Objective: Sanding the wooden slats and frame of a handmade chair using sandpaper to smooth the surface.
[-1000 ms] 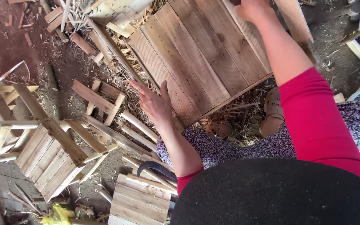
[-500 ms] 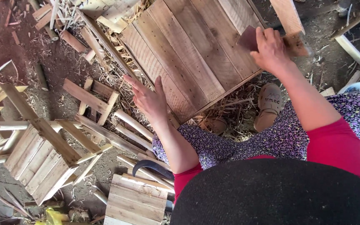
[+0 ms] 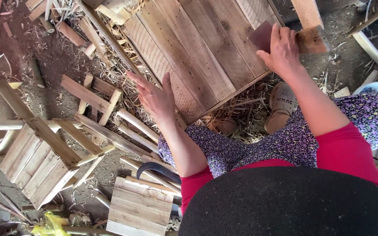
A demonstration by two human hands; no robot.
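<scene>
Drawn back along the slatted pale wooden panel [image 3: 197,52], the right hand [image 3: 281,50] now sits at its near right edge.

Fingers curl around a dark reddish-brown flat pad [image 3: 261,36] pressed to the boards. At the panel's near left edge the left hand [image 3: 156,99] lies open and flat, fingers spread, gripping nothing. Straw and wooden offcuts litter the dirt floor [image 3: 44,52].

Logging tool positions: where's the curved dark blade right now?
Head view, lower centre: the curved dark blade lies on the ground beside the left arm, just above the small slatted panel.
</scene>
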